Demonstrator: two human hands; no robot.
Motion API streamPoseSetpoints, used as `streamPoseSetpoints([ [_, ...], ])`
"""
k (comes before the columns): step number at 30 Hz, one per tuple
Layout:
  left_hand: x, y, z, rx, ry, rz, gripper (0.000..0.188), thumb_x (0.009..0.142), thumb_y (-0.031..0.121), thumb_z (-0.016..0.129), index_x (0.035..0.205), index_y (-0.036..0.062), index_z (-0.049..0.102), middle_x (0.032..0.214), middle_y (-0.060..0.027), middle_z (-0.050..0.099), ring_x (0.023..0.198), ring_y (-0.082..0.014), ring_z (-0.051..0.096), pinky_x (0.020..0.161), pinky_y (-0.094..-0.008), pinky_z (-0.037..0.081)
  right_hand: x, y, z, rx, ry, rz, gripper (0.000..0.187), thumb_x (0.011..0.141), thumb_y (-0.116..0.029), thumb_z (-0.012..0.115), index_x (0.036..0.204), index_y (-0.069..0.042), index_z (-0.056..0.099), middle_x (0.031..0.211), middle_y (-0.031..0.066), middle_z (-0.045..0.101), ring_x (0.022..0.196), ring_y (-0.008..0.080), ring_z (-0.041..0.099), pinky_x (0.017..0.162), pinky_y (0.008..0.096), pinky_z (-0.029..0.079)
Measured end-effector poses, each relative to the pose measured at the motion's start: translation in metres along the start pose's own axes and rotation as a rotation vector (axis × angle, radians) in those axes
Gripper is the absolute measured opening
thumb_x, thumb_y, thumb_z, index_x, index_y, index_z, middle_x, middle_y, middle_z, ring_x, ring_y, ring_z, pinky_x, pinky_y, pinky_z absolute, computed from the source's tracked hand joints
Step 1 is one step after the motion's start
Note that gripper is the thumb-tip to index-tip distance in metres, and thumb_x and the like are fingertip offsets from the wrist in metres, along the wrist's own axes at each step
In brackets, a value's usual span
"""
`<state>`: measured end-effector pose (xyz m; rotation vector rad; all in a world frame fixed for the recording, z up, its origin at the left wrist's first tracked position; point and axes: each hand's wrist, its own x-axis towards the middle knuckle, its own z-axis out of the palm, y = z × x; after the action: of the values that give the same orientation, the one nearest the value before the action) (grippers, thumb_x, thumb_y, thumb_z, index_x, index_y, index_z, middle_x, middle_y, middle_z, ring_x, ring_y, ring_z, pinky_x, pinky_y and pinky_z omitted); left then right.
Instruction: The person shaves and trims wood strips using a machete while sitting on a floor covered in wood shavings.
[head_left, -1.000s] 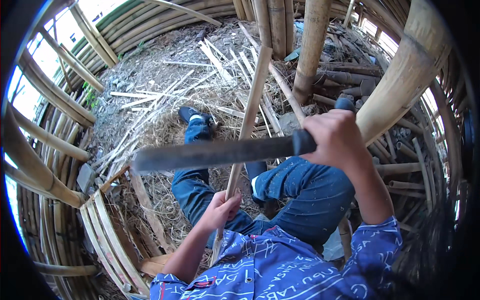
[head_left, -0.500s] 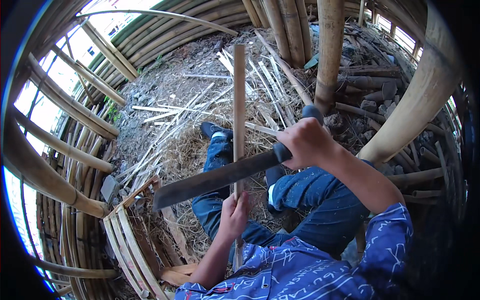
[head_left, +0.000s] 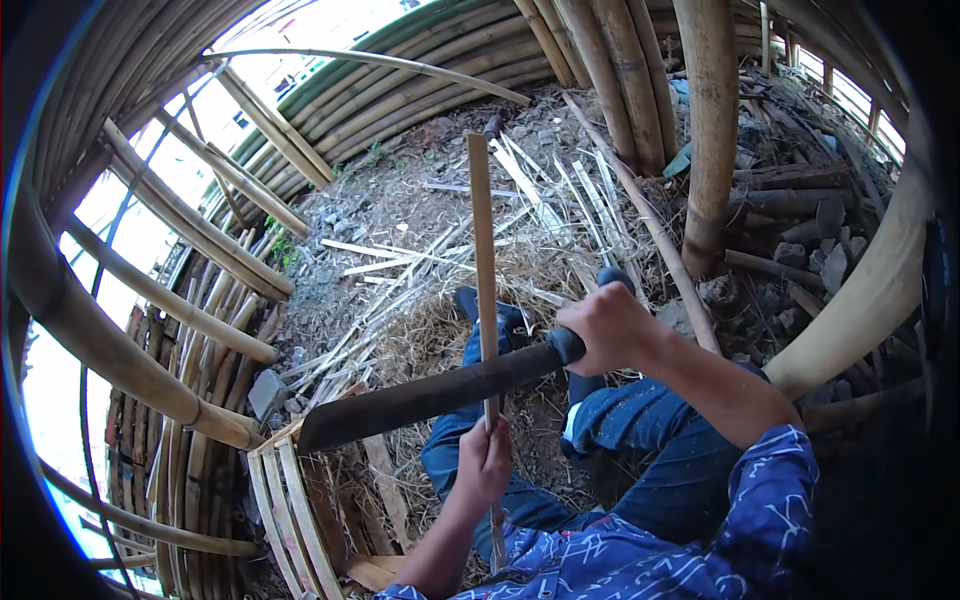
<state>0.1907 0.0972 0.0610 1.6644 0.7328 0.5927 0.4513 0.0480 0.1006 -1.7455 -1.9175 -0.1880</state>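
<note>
My right hand (head_left: 618, 325) is wrapped round the dark handle of a machete (head_left: 430, 396), whose long dark blade points to the left. Upright in my left hand (head_left: 485, 458) is a pale bamboo strip (head_left: 482, 240), gripped near its lower part. The blade lies across the strip a little above my left fingers; whether it cuts into the strip I cannot tell. Below my left hand the strip runs down to my blue patterned shirt. My legs in blue jeans (head_left: 640, 415) are bent beneath both hands.
Fibrous shavings (head_left: 420, 345) and several loose bamboo strips (head_left: 590, 205) litter the ground ahead. A slatted wooden crate (head_left: 290, 520) stands at lower left. Thick bamboo poles rise at the right (head_left: 708, 130) and slant in from the left (head_left: 140, 360). Stones and scrap wood (head_left: 800, 210) lie at far right.
The view has shifted, so the surroundings sit farther right and lower. Both hands keep their grips. The machete blade is slightly lower along the strip, closer to my left hand.
</note>
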Motion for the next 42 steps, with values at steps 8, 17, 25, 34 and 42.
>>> streamPoseSetpoints([
  [8,0.021,-0.008,0.020,0.285,0.043,0.023,0.035,0.104,0.029,0.043,0.078,0.0058,0.047,0.060,0.0067,0.041,0.054,-0.0029,0.035,0.046,-0.0248,0.029,-0.005,0.034,0.011,0.002,-0.087,0.126,0.025,0.058,-0.031,0.073,0.069,-0.010,0.065,0.065,0.0117,0.066,0.065,0.0295,0.069,0.065,0.0410,0.055],
  [17,0.022,0.000,0.024,0.302,0.045,-0.024,0.035,0.104,0.029,0.042,0.082,0.0034,0.051,0.060,0.0045,0.043,0.054,-0.0044,0.039,0.047,-0.0260,0.032,-0.008,0.050,0.025,-0.020,-0.077,0.186,0.024,0.058,-0.031,0.073,0.069,-0.010,0.066,0.066,0.0113,0.067,0.067,0.0292,0.069,0.065,0.0409,0.054],
  [25,-0.022,-0.019,0.027,0.361,-0.051,-0.101,0.023,0.100,0.017,0.043,0.089,-0.0004,0.052,0.059,-0.0052,0.045,0.053,-0.0112,0.045,0.049,-0.0318,0.037,-0.012,0.118,-0.001,0.010,0.088,0.705,0.022,0.069,-0.030,0.070,0.076,-0.010,0.071,0.070,0.0142,0.069,0.071,0.0310,0.070,0.069,0.0424,0.056],
  [34,-0.007,-0.036,0.009,-0.018,-0.108,-0.142,0.027,0.104,0.027,0.043,0.083,0.0103,0.046,0.063,0.0062,0.040,0.052,-0.0031,0.036,0.045,-0.0211,0.029,-0.031,0.119,-0.005,-0.035,0.142,0.819,0.026,0.069,-0.033,0.073,0.083,-0.011,0.074,0.077,0.0161,0.070,0.076,0.0337,0.070,0.073,0.0447,0.056],
  [42,0.012,-0.049,0.008,-0.478,-0.213,-0.513,0.038,0.101,0.036,0.050,0.070,0.0162,0.041,0.059,0.0055,0.038,0.047,-0.0048,0.035,0.041,-0.0226,0.023,-0.028,0.095,0.014,0.512,0.309,0.629,0.017,0.072,-0.022,0.067,0.070,-0.005,0.066,0.059,0.0116,0.064,0.054,0.0245,0.065,0.053,0.0382,0.050],
])
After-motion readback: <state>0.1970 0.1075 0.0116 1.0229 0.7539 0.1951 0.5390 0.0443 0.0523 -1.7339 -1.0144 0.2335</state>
